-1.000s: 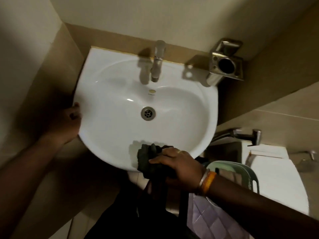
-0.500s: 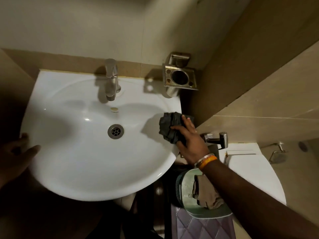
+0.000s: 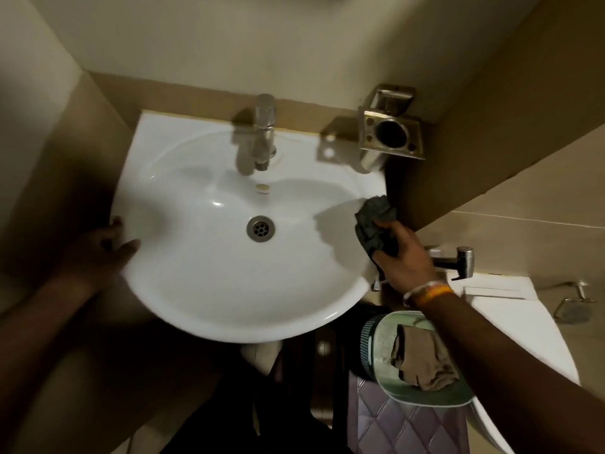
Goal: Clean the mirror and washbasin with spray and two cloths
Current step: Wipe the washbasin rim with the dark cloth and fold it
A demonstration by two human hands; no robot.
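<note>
The white washbasin [image 3: 203, 290] fills the middle of the view, with a chrome tap [image 3: 264, 132] at its back and a metal drain [image 3: 260, 228] in the bowl. My right hand [image 3: 406, 257] grips a dark grey cloth [image 3: 375, 221] and presses it on the basin's right rim, close to the side wall. My left hand [image 3: 108, 247] rests on the basin's left rim, thumb on top, holding nothing. A second, brown cloth [image 3: 422, 362] lies on a green bin lid [image 3: 389, 355] below the basin at the right. No mirror or spray is in view.
A steel toothbrush holder [image 3: 391, 132] is fixed to the wall at the basin's back right. A chrome wall valve [image 3: 455, 258] sticks out just right of my right hand. A white toilet cistern [image 3: 510, 326] stands at the right, tiled walls close on both sides.
My right hand has carried the grey cloth from the basin's front rim round to the right rim and a little farther back. My left hand stays on the left rim.
</note>
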